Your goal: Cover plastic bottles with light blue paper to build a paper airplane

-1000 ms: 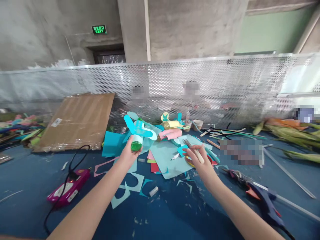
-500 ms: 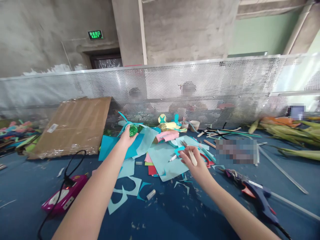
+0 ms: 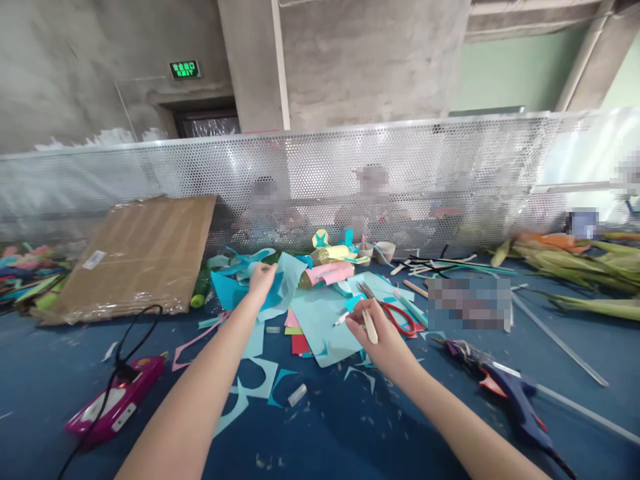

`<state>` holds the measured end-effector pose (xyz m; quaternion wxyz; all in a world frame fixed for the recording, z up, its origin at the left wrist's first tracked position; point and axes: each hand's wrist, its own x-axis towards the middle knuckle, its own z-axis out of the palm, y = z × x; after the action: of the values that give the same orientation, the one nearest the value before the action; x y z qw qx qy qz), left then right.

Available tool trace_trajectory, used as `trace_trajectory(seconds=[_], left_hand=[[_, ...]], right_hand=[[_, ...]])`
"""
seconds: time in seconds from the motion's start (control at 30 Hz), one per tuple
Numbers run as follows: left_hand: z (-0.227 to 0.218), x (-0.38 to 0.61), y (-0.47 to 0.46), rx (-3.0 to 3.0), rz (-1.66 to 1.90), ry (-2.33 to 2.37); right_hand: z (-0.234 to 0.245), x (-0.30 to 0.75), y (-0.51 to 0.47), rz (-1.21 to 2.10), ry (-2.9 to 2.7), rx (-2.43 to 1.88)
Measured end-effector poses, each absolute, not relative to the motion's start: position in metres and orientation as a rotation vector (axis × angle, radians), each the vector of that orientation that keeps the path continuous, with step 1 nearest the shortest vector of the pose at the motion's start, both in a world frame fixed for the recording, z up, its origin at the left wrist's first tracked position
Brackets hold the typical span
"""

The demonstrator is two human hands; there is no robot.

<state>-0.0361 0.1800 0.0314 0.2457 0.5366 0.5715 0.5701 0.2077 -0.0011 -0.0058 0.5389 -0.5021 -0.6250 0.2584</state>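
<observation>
My left hand (image 3: 263, 279) is closed, fingertips together, over the blue paper (image 3: 233, 290) and against the edge of a pale blue sheet (image 3: 287, 283). What it grips, if anything, is hidden. Just behind it lie teal paper strips (image 3: 240, 261) and a sliver of green plastic (image 3: 273, 256). My right hand (image 3: 377, 327) is wrapped around a cream-coloured rounded stick (image 3: 370, 328) whose far end is covered. Beside that hand rest red-handled scissors (image 3: 403, 321), with a white marker (image 3: 341, 319) on the paper to its left.
A glue gun (image 3: 510, 387) lies to the right, a magenta power strip (image 3: 117, 400) to the left. Cardboard (image 3: 145, 253) leans on the perforated screen (image 3: 320, 167). Paper scraps (image 3: 260, 377), a pink paper roll (image 3: 330, 273), small cups (image 3: 385, 252) and corn husks (image 3: 580, 263) are spread about.
The round green plastic piece seen in my left hand is now mostly out of sight, and the teal strips sit lower. My right hand has shifted slightly left and down with the stick.
</observation>
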Motion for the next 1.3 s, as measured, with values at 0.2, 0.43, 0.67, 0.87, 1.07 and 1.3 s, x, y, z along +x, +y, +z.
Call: trace_trajectory(seconds=[0.2, 0.43, 0.67, 0.87, 1.07, 1.3], left_hand=[[0.020, 0.006, 0.166, 2.100, 1.327, 1.447], [0.028, -0.010, 0.154, 2.278, 1.390, 1.576], [0.032, -0.023, 0.149, 2.411, 1.326, 1.441], [0.027, -0.006, 0.160, 2.427, 1.244, 1.344], [0.026, 0.004, 0.163, 2.534, 1.061, 1.372], [0.025, 0.022, 0.160, 2.587, 0.988, 1.398]], right_hand=[[-0.003, 0.207, -0.003, 0.641, -1.522, -1.262], [-0.004, 0.208, -0.003, 0.648, -1.542, -1.259], [-0.006, 0.208, -0.006, 0.636, -1.681, -1.286], [-0.020, 0.218, 0.000, 0.390, -1.927, -1.355], [-0.021, 0.222, 0.005, 0.437, -1.922, -1.366], [-0.016, 0.218, 0.002, 0.479, -1.904, -1.369]])
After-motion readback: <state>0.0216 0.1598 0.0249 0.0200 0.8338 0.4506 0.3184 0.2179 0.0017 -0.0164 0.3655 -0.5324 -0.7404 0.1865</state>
